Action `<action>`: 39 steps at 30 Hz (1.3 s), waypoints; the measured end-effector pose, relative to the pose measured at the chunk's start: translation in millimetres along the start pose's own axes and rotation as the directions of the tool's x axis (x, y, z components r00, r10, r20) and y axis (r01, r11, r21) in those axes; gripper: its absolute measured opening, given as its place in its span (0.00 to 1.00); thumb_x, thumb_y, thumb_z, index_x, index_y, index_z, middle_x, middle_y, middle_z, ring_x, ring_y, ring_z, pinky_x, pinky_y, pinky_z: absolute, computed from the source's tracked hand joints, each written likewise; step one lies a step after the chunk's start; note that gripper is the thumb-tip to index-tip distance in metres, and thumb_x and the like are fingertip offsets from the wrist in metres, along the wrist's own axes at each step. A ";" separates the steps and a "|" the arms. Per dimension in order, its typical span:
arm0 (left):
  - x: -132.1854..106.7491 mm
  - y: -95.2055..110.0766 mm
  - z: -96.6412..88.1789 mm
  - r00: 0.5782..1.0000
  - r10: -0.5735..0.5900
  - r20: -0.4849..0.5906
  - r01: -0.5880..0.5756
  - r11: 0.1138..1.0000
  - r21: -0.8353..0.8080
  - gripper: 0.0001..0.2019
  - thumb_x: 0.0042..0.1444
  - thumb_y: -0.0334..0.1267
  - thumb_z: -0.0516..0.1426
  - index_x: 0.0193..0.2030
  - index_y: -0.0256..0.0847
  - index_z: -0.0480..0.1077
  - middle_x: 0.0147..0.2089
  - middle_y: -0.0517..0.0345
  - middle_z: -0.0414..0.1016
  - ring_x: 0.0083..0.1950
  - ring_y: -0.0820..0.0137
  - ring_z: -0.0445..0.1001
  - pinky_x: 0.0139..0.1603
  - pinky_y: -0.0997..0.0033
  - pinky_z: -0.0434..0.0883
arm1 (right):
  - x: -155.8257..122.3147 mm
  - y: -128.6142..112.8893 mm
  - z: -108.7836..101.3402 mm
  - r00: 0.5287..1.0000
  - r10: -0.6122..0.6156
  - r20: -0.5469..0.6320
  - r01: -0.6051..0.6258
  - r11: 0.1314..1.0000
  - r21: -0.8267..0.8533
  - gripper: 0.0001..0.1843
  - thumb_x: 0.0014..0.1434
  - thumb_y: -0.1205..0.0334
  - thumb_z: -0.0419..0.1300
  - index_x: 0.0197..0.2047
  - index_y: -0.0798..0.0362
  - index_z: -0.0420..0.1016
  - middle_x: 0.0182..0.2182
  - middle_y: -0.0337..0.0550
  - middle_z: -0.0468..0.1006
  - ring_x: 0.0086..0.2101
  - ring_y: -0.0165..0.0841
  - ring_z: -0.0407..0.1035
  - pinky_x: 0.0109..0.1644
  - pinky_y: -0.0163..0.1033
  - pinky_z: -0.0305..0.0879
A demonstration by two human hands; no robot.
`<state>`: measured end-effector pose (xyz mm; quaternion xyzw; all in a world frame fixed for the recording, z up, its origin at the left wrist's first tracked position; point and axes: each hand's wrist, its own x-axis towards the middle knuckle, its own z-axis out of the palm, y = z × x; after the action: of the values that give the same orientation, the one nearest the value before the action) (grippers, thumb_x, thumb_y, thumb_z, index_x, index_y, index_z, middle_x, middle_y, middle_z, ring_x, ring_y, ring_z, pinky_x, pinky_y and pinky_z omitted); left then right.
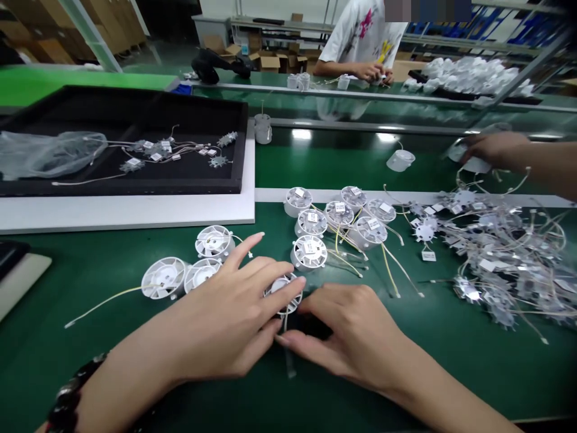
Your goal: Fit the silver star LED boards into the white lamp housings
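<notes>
On the green workbench [90, 337], a black tray [135, 114] holds wired star-shaped LED boards [157, 150]. The left hand [220, 313] lies with its fingers [279, 294] spread over a round white plastic housing [280, 282], which sits between both hands. The right hand [347, 337] is just beside it, fingers pressed together (any pinch is hidden). More housings [309, 252] cluster beyond, then a tangled heap of boards [496, 258]; at far right, a second person's hand [496, 150] grips another housing [469, 163].
</notes>
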<state>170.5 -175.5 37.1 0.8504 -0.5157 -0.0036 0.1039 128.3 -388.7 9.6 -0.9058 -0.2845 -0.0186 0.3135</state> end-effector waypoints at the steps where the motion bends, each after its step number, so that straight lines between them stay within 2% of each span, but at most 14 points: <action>1: 0.2 -1.5 1.7 1.000 0.008 -0.017 -0.008 1.000 0.019 0.17 0.68 0.36 0.49 0.61 0.39 0.68 0.55 0.54 0.74 0.57 0.62 0.72 0.74 0.48 0.42 | -0.3 -0.8 -1.2 0.999 0.034 0.041 -0.035 0.999 0.031 0.16 0.66 0.54 0.60 0.31 0.56 0.79 0.24 0.41 0.78 0.24 0.31 0.70 0.27 0.37 0.52; 4: 0.5 -6.6 7.7 0.995 0.014 -0.097 -0.007 0.998 0.063 0.14 0.68 0.41 0.53 0.55 0.36 0.70 0.48 0.53 0.75 0.52 0.61 0.73 0.72 0.48 0.46 | -0.3 -5.2 -7.2 0.985 0.128 0.113 -0.145 0.976 0.165 0.11 0.65 0.62 0.59 0.32 0.53 0.78 0.23 0.35 0.75 0.22 0.26 0.65 0.26 0.35 0.52; 8: 1.6 -9.0 12.2 0.986 -0.003 -0.169 0.009 0.999 0.033 0.15 0.67 0.45 0.56 0.49 0.34 0.70 0.45 0.53 0.75 0.48 0.62 0.74 0.73 0.49 0.45 | -1.5 -9.1 -13.6 0.955 0.226 0.191 -0.270 0.930 0.250 0.09 0.64 0.59 0.62 0.33 0.51 0.78 0.19 0.31 0.71 0.19 0.24 0.61 0.24 0.34 0.49; 11: 2.6 -8.1 11.7 0.990 0.010 -0.141 -0.013 1.000 -0.019 0.13 0.67 0.43 0.56 0.51 0.35 0.68 0.47 0.56 0.76 0.47 0.65 0.75 0.75 0.53 0.42 | -3.1 -4.4 -16.2 0.967 0.211 0.144 -0.239 0.946 0.220 0.11 0.68 0.60 0.57 0.35 0.51 0.78 0.24 0.34 0.76 0.22 0.25 0.65 0.27 0.34 0.53; 14: 3.4 -7.3 9.9 0.996 0.006 -0.085 -0.010 0.999 -0.052 0.14 0.67 0.43 0.56 0.54 0.39 0.66 0.45 0.59 0.75 0.45 0.66 0.75 0.74 0.49 0.47 | -3.3 3.8 -18.5 0.975 0.204 0.088 -0.214 0.968 0.130 0.12 0.69 0.62 0.54 0.36 0.53 0.77 0.28 0.37 0.78 0.27 0.29 0.69 0.32 0.35 0.57; 19: 1.0 -7.5 13.3 0.996 0.034 -0.077 -0.037 0.998 -0.048 0.15 0.62 0.44 0.61 0.54 0.45 0.68 0.45 0.55 0.73 0.47 0.60 0.75 0.67 0.39 0.59 | -1.2 7.5 -21.8 0.953 0.223 0.207 -0.222 0.975 -0.031 0.11 0.68 0.64 0.55 0.33 0.52 0.76 0.28 0.38 0.79 0.29 0.33 0.73 0.32 0.36 0.56; 23: -3.9 -11.9 26.2 0.996 0.064 -0.066 -0.063 0.998 0.022 0.24 0.54 0.39 0.67 0.57 0.53 0.69 0.50 0.53 0.72 0.50 0.55 0.74 0.56 0.47 0.69 | -0.7 8.3 -29.2 0.947 0.160 0.277 -0.155 0.987 -0.040 0.10 0.68 0.63 0.58 0.35 0.52 0.77 0.30 0.37 0.81 0.31 0.32 0.74 0.33 0.36 0.59; 25: -5.7 -15.1 32.8 0.996 0.058 -0.073 -0.055 0.998 0.041 0.26 0.51 0.37 0.67 0.57 0.56 0.69 0.52 0.54 0.71 0.50 0.55 0.73 0.47 0.57 0.71 | -2.4 15.6 -37.6 0.978 0.079 0.195 -0.085 0.996 0.023 0.11 0.69 0.61 0.58 0.36 0.52 0.78 0.31 0.36 0.82 0.31 0.29 0.75 0.34 0.34 0.61; 27: -7.2 -17.1 36.9 0.995 0.048 -0.082 -0.044 0.998 0.042 0.25 0.51 0.37 0.66 0.56 0.59 0.70 0.54 0.56 0.70 0.48 0.58 0.73 0.43 0.63 0.70 | -5.7 30.3 -50.6 0.993 0.115 -0.034 -0.116 0.993 -0.027 0.15 0.70 0.57 0.54 0.36 0.52 0.79 0.31 0.37 0.82 0.32 0.28 0.75 0.37 0.33 0.64; 29: -8.4 -17.2 38.5 0.996 0.038 -0.081 -0.035 0.999 0.038 0.24 0.51 0.36 0.66 0.54 0.59 0.71 0.55 0.57 0.70 0.47 0.60 0.73 0.43 0.65 0.69 | -10.4 51.9 -67.5 0.913 0.259 -0.314 -0.336 0.915 -0.223 0.19 0.72 0.55 0.49 0.37 0.52 0.79 0.34 0.41 0.83 0.35 0.31 0.75 0.41 0.35 0.66; 31: -9.4 -16.0 38.8 0.996 0.026 -0.084 -0.023 0.999 0.039 0.24 0.51 0.36 0.66 0.54 0.59 0.71 0.54 0.58 0.71 0.47 0.61 0.72 0.44 0.65 0.68 | -16.2 76.8 -85.4 0.795 0.374 -0.477 -0.570 0.730 -0.378 0.18 0.71 0.58 0.48 0.44 0.54 0.79 0.42 0.48 0.82 0.43 0.38 0.75 0.49 0.41 0.67; 33: -9.9 -14.9 38.7 0.994 0.022 -0.105 -0.018 0.999 0.039 0.23 0.50 0.36 0.67 0.53 0.59 0.72 0.53 0.59 0.71 0.49 0.59 0.72 0.46 0.64 0.68 | -22.3 99.0 -100.2 0.751 0.426 -0.505 -0.647 0.631 -0.429 0.18 0.68 0.60 0.52 0.52 0.59 0.78 0.51 0.56 0.78 0.53 0.48 0.71 0.56 0.49 0.64; 35: -9.7 -14.8 38.3 0.992 0.032 -0.126 -0.027 0.999 0.041 0.21 0.52 0.37 0.66 0.53 0.59 0.73 0.52 0.60 0.72 0.51 0.58 0.72 0.48 0.63 0.67 | -28.1 113.8 -109.2 0.739 0.462 -0.490 -0.671 0.577 -0.467 0.20 0.66 0.60 0.54 0.55 0.61 0.77 0.56 0.62 0.75 0.57 0.55 0.67 0.58 0.56 0.61; 39: -7.4 -17.7 36.9 0.982 0.093 -0.165 -0.087 0.995 0.042 0.18 0.57 0.38 0.62 0.54 0.56 0.73 0.54 0.58 0.74 0.53 0.57 0.73 0.50 0.63 0.69 | -35.6 122.9 -110.2 0.724 0.536 -0.434 -0.687 0.505 -0.522 0.21 0.62 0.57 0.59 0.54 0.60 0.77 0.48 0.62 0.79 0.51 0.59 0.70 0.54 0.61 0.60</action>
<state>178.4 -167.5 -2.9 0.8253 -0.5430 0.0814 0.1319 179.2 -549.3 22.0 -0.9878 0.1174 -0.1018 -0.0079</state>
